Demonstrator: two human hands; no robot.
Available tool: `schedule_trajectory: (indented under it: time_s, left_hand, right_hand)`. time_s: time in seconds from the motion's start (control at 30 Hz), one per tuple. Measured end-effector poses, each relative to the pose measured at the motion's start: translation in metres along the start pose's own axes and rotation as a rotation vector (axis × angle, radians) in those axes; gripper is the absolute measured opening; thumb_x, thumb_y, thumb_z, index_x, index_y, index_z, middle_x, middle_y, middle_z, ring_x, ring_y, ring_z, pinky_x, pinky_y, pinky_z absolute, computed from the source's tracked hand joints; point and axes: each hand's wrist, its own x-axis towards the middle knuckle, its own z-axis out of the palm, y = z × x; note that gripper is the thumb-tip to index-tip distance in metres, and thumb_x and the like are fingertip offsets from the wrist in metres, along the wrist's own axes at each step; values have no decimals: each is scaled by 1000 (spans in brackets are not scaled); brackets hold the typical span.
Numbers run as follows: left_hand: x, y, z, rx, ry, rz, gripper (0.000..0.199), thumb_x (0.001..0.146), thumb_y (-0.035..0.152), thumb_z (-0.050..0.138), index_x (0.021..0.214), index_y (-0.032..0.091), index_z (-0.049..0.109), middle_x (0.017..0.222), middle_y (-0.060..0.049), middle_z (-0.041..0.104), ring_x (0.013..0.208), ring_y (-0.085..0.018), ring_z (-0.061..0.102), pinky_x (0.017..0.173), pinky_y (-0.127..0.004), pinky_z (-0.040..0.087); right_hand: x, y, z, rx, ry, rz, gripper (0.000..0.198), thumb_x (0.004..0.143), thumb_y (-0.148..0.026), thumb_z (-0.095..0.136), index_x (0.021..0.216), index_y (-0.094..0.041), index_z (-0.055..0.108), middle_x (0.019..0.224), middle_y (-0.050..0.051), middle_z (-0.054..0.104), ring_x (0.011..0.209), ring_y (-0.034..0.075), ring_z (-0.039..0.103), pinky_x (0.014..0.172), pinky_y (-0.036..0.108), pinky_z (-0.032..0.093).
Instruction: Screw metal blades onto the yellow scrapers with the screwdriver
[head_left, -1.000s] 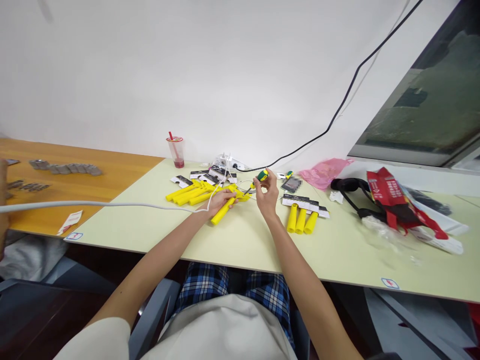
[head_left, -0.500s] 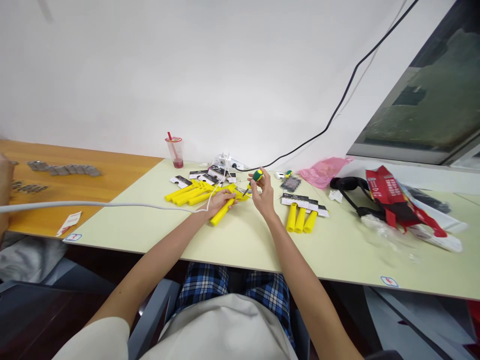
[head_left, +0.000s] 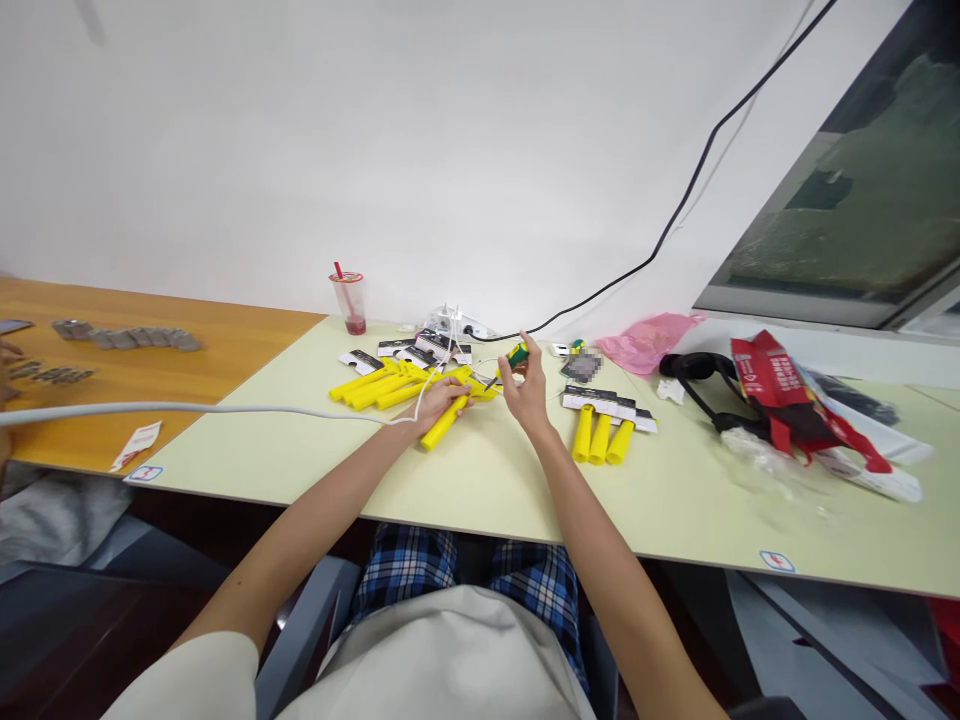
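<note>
My left hand [head_left: 441,400] is closed around a yellow plastic handle [head_left: 444,428], whose tube end slants toward the front of the table. In my right hand [head_left: 527,388] is a screwdriver [head_left: 517,354] with a green and yellow grip. Its shaft points down and left to the far end of the yellow handle, but I cannot tell whether the tip touches. Left of my hands lie several more yellow handles [head_left: 367,385] with black and white cards [head_left: 424,350] at their far ends. Three yellow handles [head_left: 600,438] with cards lie to the right.
A cup with a straw [head_left: 350,305] stands by the wall near a power strip [head_left: 454,322]. A white cable [head_left: 225,408] crosses above my left forearm. To the right are a pink bag [head_left: 649,340], headphones [head_left: 701,385] and a red bag [head_left: 780,390]. Another person's hand [head_left: 7,370] shows far left.
The screwdriver grip has tilted lower and turned slightly in my right hand. My left hand keeps hold of the yellow handle. At far left, the other person's hand has shifted and a flat dark object shows.
</note>
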Motion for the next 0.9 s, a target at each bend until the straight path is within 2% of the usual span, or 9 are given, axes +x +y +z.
schedule_trajectory:
  time_s: [0.07,0.13,0.27,0.37,0.53,0.63,0.73,0.9]
  left_hand:
    - [0,1,0,-1,5,1,32,88,6,84,87,19,54,83,-3,69,69,-15,72,45,-20,42]
    - [0,1,-1,-3,11,2,32,89,6,82,87,19,54,82,-2,69,68,-15,72,45,-21,43]
    - [0,0,-1,-7,8,1,32,88,6,82,87,19,54,83,-3,69,69,-15,73,45,-21,43]
    - [1,0,-1,-10,-2,-4,34,86,6,85,88,19,54,83,-3,69,69,-15,73,45,-20,42]
    - [2,0,-2,-25,-6,5,37,84,8,88,89,20,54,85,-3,70,69,-14,72,45,-19,42]
    - [3,1,-4,-28,3,6,39,83,8,89,87,20,52,83,-2,68,67,-14,71,45,-20,42]
    - [3,1,-4,-26,9,5,37,85,7,87,86,20,52,81,-2,68,68,-15,71,45,-20,42]
    - [1,1,-2,-23,4,6,31,88,6,82,87,19,54,86,-5,70,70,-15,72,46,-21,42]
  right_hand:
    - [-1,-1,0,61,-52,-4,71,112,-52,60,174,-28,37,132,14,73,110,26,76,99,43,64]
    - [-1,-1,1,106,-85,-7,73,112,-51,59,176,-28,31,136,14,73,113,25,78,103,44,64]
    - [0,0,2,83,-64,21,76,107,-57,69,171,-28,42,115,8,78,97,24,78,96,43,67]
    - [1,1,1,25,-34,40,79,104,-59,72,171,-27,44,115,8,77,92,25,76,91,43,67]
    - [-2,1,2,91,-85,14,82,112,-48,58,181,-28,18,127,12,75,111,25,77,105,46,63]
    - [-3,2,3,129,-172,3,86,111,-46,60,181,-29,13,134,13,74,110,25,80,104,47,64]
    - [-2,4,3,97,-173,26,87,109,-52,64,180,-30,19,124,11,79,104,27,80,98,47,67]
    - [0,5,1,-43,-88,91,104,97,-68,76,179,-26,28,96,4,76,76,27,74,80,44,68]
